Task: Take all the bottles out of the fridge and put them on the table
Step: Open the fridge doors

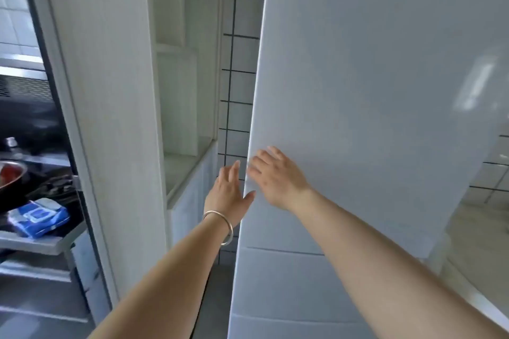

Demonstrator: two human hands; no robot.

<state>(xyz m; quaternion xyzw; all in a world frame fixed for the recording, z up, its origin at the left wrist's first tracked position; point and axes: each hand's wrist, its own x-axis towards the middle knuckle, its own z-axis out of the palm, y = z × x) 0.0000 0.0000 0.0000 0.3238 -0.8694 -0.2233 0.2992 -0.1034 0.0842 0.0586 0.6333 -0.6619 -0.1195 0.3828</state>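
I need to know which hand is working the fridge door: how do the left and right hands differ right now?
The left hand reaches beside the fridge door at its edge, thumb against it; the right hand lies on the door's front. The left wrist wears a silver bangle; the right wrist is bare. The left shows its palm side edge-on, the right its back. Both have straight fingers and hold nothing.

A smooth, glossy finish is shown by the fridge door [371,91]; polished metal is seen in the bangle [220,224]; the wall tiles [239,85] look glazed.
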